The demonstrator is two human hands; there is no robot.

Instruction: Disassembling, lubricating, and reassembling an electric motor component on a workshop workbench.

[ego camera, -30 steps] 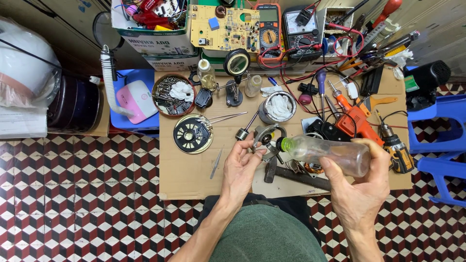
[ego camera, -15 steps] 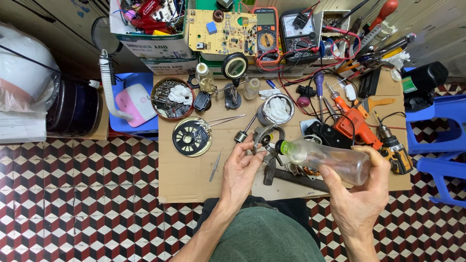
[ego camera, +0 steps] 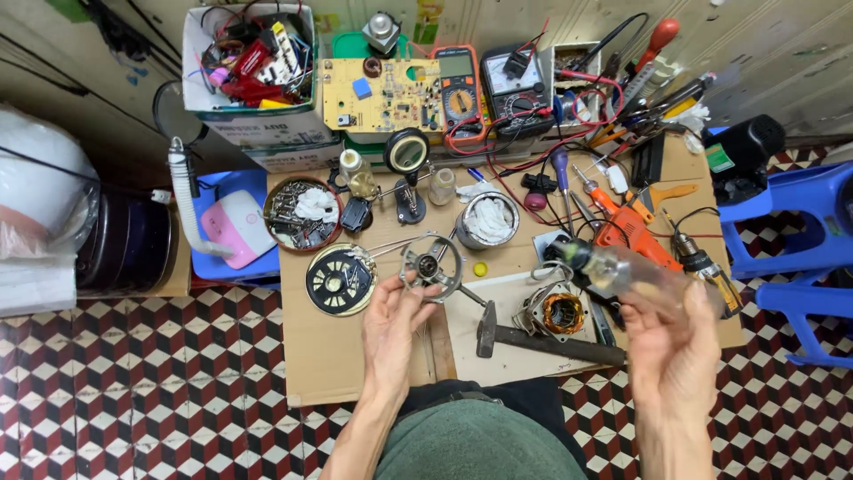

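Observation:
My left hand (ego camera: 394,324) holds a round grey metal motor housing (ego camera: 431,264) with a shaft sticking out, lifted over the workbench. My right hand (ego camera: 671,342) grips a clear plastic bottle (ego camera: 631,276) with a dark nozzle, tilted with its tip pointing left and blurred by motion. Between the hands lie a copper-wound motor stator (ego camera: 562,313) and a hammer (ego camera: 533,340) on a pale board. A black round fan cover (ego camera: 339,280) lies to the left of the housing.
The wooden bench (ego camera: 338,364) is crowded at the back: a circuit board (ego camera: 378,93), two multimeters (ego camera: 462,93), a box of parts (ego camera: 253,67), a tin of screws (ego camera: 302,213), an orange drill (ego camera: 631,231), screwdrivers. Blue stools (ego camera: 800,249) stand at right.
My left hand lifted the metal housing up and to the left, uncovering the copper stator. My right hand swung the bottle away to the right. The view also shifted.

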